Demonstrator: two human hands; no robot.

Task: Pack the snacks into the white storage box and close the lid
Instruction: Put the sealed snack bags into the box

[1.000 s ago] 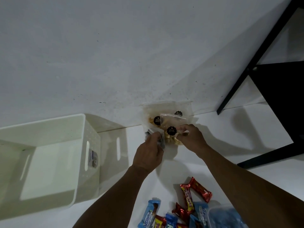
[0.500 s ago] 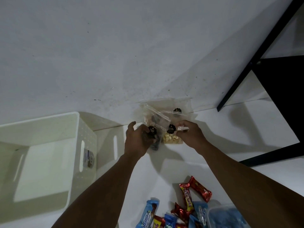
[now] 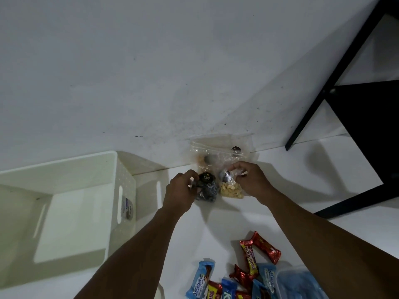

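The white storage box point(image 3: 125, 169) stands open at the left, with nothing visible inside. My left hand point(image 3: 180, 192) grips a small clear bag of dark snacks point(image 3: 208, 188) with a round black label. Beside it, my right hand point(image 3: 251, 181) pinches the top of a clear bag of pale nuts point(image 3: 231, 189). Both bags are just in front of more clear zip bags point(image 3: 220, 152) leaning against the wall. Red and blue wrapped snack bars point(image 3: 248, 268) lie on the white surface near me.
A clear plastic tub with blue contents point(image 3: 302, 283) sits at the bottom right beside the bars. A black metal frame point(image 3: 336, 83) stands at the right against the wall. The box's lid is not in view.
My left hand has pulled the dark-snack bag away from the pile and leftward. My right hand has kept its hold on the nut bag, lifting it slightly off the leaning bags.
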